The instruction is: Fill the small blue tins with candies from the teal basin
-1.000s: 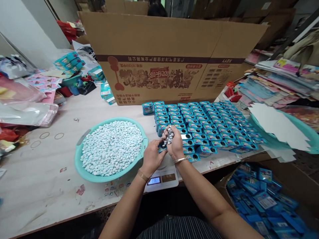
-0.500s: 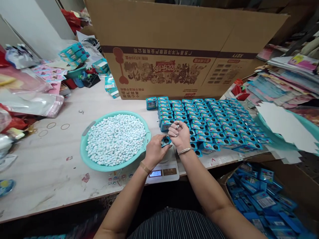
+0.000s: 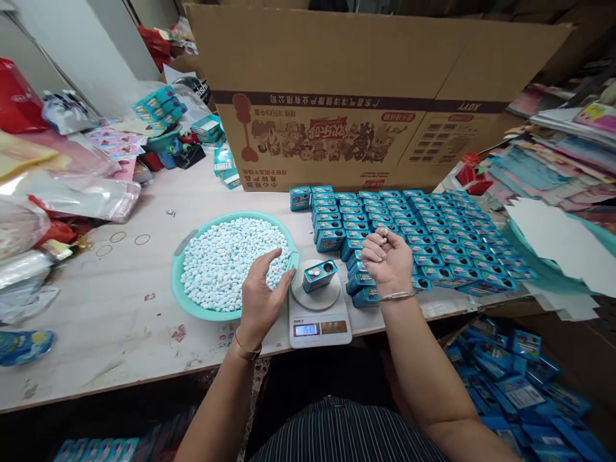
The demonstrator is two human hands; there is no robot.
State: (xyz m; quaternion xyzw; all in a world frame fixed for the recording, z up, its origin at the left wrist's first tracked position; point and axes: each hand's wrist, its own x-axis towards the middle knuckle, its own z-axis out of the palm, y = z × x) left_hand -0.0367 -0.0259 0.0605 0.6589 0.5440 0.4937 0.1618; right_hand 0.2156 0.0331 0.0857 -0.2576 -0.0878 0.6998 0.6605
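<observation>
A small blue box with a round dark opening (image 3: 320,277) stands on the round plate of a white digital scale (image 3: 320,323). Beside it, my left hand (image 3: 262,296) hangs with thumb and fingers apart, holding nothing, over the right side of a turquoise basin (image 3: 180,292). White and pale blue candies (image 3: 226,266) fill that basin. My right hand (image 3: 389,264) is turned palm up with curled fingers, and a few white candies show at its fingertips. It is in front of the rows of blue boxes (image 3: 433,240) and hides some of them.
Behind the rows rises a large cardboard carton (image 3: 332,70). More blue boxes (image 3: 520,385) lie in a carton below the table's right end. White paper sheets (image 3: 553,250) rest over another turquoise basin at right. Plastic bags (image 3: 86,192) crowd the left.
The blue box has left my left hand and now stands on the scale. My left hand has opened and moved left, while my right hand has moved right with its candies.
</observation>
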